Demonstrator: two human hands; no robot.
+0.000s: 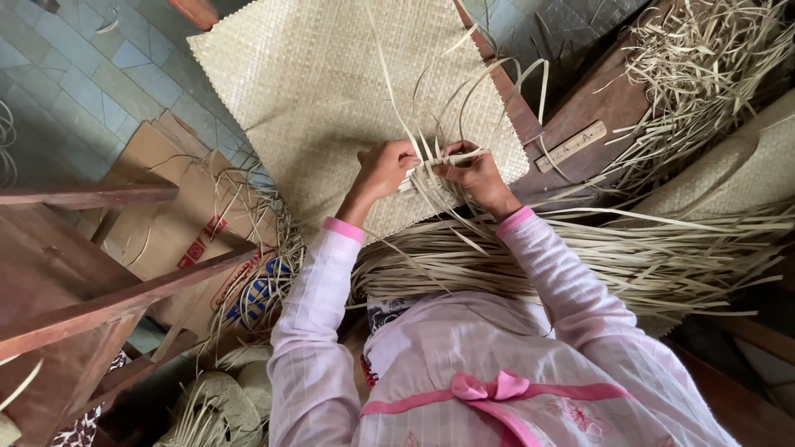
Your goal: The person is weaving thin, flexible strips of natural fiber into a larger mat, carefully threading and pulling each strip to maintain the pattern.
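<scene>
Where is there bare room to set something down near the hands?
The far stretch of the woven mat, beyond both hands, lies bare. Tiled floor shows free to the mat's left, above the cardboard. It is crowded at the near edge, where left hand and right hand grip loose strips, and at the strip pile.

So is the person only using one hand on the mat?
No, both the left hand and right hand grip pale straw strips at the woven mat's edge.
</scene>
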